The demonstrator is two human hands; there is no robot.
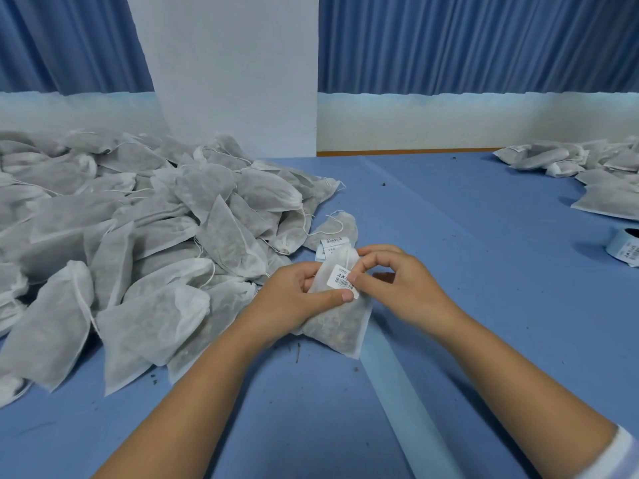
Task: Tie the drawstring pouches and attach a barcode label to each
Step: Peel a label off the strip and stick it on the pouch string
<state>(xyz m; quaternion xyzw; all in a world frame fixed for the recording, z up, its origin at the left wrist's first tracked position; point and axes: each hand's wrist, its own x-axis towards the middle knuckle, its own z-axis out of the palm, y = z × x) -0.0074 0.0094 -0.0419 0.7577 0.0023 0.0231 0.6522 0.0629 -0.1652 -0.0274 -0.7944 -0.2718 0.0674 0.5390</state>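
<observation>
A white mesh drawstring pouch (337, 326) filled with dark herbs lies near the middle of the blue table. My left hand (301, 295) grips its upper part, thumb lying across the front. A white barcode label (342, 278) sits on the pouch's neck. My right hand (397, 281) pinches the label's right edge with thumb and forefinger. Just behind the pouch lies a strip of further barcode labels (332, 244).
A large heap of filled pouches (138, 229) covers the table's left side. A smaller group of pouches (594, 178) lies at the far right. A roll of labels (624, 248) stands at the right edge. Blue cloth (466, 236) with a fold ridge (397, 392) covers the table.
</observation>
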